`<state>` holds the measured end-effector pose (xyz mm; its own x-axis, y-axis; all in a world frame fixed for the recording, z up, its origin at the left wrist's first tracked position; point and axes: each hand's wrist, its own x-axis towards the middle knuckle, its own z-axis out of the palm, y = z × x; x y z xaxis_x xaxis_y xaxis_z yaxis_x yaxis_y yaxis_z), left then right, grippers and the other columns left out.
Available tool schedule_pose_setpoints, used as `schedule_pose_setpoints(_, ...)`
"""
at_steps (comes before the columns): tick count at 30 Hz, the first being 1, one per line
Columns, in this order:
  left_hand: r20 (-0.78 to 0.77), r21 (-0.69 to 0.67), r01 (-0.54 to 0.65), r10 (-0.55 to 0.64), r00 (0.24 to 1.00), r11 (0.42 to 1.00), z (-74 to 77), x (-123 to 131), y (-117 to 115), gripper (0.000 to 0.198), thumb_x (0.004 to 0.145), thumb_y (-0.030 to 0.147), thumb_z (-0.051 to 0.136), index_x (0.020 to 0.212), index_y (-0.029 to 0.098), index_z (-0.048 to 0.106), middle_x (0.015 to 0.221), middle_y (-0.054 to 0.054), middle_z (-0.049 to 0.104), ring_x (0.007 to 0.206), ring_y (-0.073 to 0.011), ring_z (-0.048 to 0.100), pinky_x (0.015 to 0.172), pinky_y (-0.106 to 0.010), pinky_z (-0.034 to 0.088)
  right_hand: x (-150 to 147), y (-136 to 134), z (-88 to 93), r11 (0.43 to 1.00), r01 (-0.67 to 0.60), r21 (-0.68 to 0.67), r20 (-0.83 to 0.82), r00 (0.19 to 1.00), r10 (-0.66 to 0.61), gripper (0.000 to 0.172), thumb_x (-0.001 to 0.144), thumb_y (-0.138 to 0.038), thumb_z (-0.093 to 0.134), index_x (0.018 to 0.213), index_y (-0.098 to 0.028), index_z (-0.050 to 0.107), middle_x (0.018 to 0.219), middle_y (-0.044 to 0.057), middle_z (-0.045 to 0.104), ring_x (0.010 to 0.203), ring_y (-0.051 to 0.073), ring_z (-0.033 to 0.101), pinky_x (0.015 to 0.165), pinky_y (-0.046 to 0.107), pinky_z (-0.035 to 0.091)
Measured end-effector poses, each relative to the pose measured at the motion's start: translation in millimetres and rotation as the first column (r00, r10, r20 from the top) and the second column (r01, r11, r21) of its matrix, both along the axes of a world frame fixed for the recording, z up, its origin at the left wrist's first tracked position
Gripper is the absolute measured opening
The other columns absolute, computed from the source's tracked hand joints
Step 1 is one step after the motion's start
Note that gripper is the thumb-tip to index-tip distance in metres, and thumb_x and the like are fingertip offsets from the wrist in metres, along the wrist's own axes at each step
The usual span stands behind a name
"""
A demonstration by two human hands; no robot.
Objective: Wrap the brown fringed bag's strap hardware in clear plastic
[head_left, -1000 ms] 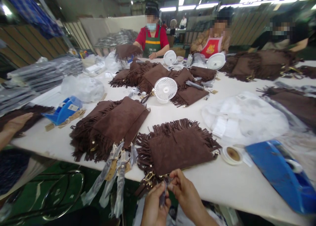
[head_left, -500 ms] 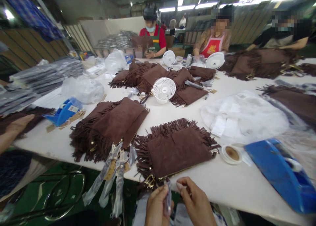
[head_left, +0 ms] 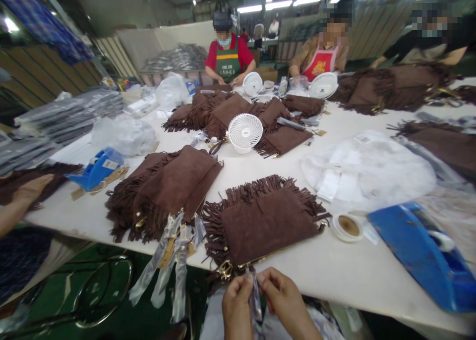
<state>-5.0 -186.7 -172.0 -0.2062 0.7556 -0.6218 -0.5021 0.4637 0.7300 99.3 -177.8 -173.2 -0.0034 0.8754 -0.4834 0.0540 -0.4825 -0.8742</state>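
At the tabletop's (head_left: 334, 275) near edge, your left hand (head_left: 237, 300) and right hand (head_left: 283, 299) meet, each grip pinched narrow on the upright pull (head_left: 255, 293), bag (head_left: 267, 226) just beyond.

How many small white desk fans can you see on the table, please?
3 fans: one mid-table beside fringed bags; one at the far edge near the green apron; one near the red apron. Bag piles may hide others.
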Motion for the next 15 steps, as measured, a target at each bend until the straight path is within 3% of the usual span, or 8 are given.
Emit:
schedule_pose_setpoints(6,0.008,-0.031,-0.017,0.017,1.0,0.999,9.4,3.2,0.6,0.036,0.059,0.044,0.082,0.063,0.013,0.064,0.052,-0.001,0.059,0.046,-0.0117,0.052,0.047,-0.021,0.039,2.3,-4.4,-2.7,0.997,-0.028,-0.077,-0.187,0.982,0.013,0.048,0.077,-0.066,0.051,0.068,-0.018,0.053,0.037,-0.009,0.042,0.029,0.006,0.034,0.036,0.019,0.024)
schedule_pose_setpoints(11,0.006,-0.025,-0.027,0.027,1.0,0.999,7.5,1.7,0.6,0.034,0.059,0.041,0.083,0.065,0.013,0.065,0.054,-0.001,0.06,0.049,-0.012,0.053,0.049,-0.021,0.041,4.1,-3.7,-0.7,0.996,-0.047,-0.076,-0.169,0.985,0.033,0.051,0.078,-0.068,0.052,0.068,-0.019,0.052,0.037,-0.009,0.043,0.03,0.006,0.035,0.036,0.018,0.024)
schedule_pose_setpoints(15,0.035,-0.039,-0.034,0.035,0.999,0.999,1.3,2.0,0.5,0.034,0.058,0.041,0.084,0.066,0.013,0.066,0.055,-0.002,0.061,0.049,-0.0126,0.054,0.048,-0.021,0.04,0.2,-0.5,-5.6,0.998,0.008,-0.069,-0.159,0.987,-0.019,0.053,0.071,-0.071,0.057,0.064,-0.019,0.05,0.036,-0.01,0.041,0.029,0.005,0.032,0.035,0.018,0.024)
